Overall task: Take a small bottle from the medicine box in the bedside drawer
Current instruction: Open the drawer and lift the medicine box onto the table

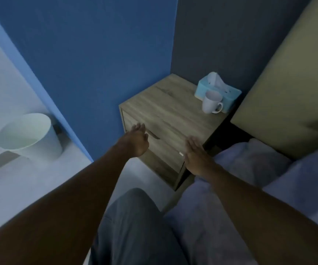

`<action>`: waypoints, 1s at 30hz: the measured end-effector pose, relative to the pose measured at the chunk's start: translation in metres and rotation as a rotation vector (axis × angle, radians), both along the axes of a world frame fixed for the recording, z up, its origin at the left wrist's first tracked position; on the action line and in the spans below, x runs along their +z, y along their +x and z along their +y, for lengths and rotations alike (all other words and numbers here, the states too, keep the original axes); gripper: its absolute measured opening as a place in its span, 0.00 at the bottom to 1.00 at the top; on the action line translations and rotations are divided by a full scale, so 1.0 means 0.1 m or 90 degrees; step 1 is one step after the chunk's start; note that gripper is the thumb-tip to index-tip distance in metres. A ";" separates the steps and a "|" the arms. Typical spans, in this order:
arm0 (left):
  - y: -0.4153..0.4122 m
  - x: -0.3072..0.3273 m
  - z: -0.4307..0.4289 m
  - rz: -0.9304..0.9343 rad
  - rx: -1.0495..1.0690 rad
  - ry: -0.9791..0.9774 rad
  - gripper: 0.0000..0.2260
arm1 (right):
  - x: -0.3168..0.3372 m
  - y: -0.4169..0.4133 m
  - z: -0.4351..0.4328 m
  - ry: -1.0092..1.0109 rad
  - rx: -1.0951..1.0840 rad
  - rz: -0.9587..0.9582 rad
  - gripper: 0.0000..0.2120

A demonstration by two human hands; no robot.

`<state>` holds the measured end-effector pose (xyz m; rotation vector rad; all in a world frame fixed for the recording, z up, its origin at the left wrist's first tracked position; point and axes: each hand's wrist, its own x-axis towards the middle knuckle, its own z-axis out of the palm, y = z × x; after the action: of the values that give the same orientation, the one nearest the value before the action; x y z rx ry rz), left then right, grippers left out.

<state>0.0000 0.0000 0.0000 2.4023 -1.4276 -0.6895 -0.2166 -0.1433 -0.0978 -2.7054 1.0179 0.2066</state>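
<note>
Bedside drawer (154, 148): top drawer in the front face of a wooden nightstand (173, 113), seen shut, with a dark slot handle (153, 135) cut near its upper edge. Medicine box and small bottle: not in view; where they lie cannot be told.

Left hand (138, 139): held in front of the drawer at the handle slot, fingers extended and close together, nothing gripped; whether the handle is touched cannot be told.

Right hand (195, 153): held flat and open at the front right corner of the nightstand, fingers straight and together, nothing held. A small white tab (181, 154) is seen just beside it on the front edge.

Nightstand top, back right corner: a light blue tissue box (205, 92) with a white tissue raised from it; a white mug (210, 102) upright, touching or just in front of the box, handle turned to the right.

Surroundings: blue wall (97, 54) behind; white waste bin (30, 134) on the floor well to the left; bed with pale bedding (250, 169) at the right; headboard (288, 88) beside the nightstand.
</note>
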 end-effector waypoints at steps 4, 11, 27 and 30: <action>0.17 -0.34 -0.09 0.032 -0.007 0.033 0.27 | -0.18 0.17 -0.18 -0.027 -0.004 -0.013 0.32; 0.37 -1.11 -0.35 0.106 0.013 0.037 0.26 | -0.56 0.25 -0.09 -0.105 -0.044 -0.070 0.31; 0.12 -1.84 -1.20 0.398 0.310 -0.212 0.38 | -0.86 0.29 -0.14 -0.228 -0.086 -0.193 0.27; 0.13 -1.88 -1.24 0.428 0.338 -0.252 0.39 | -0.85 0.29 -0.13 -0.222 -0.087 -0.185 0.28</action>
<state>0.0128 -0.1238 -0.1878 1.8440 -0.5550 -0.8542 -0.1878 -0.1566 -0.1825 -2.8291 1.2356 -0.4141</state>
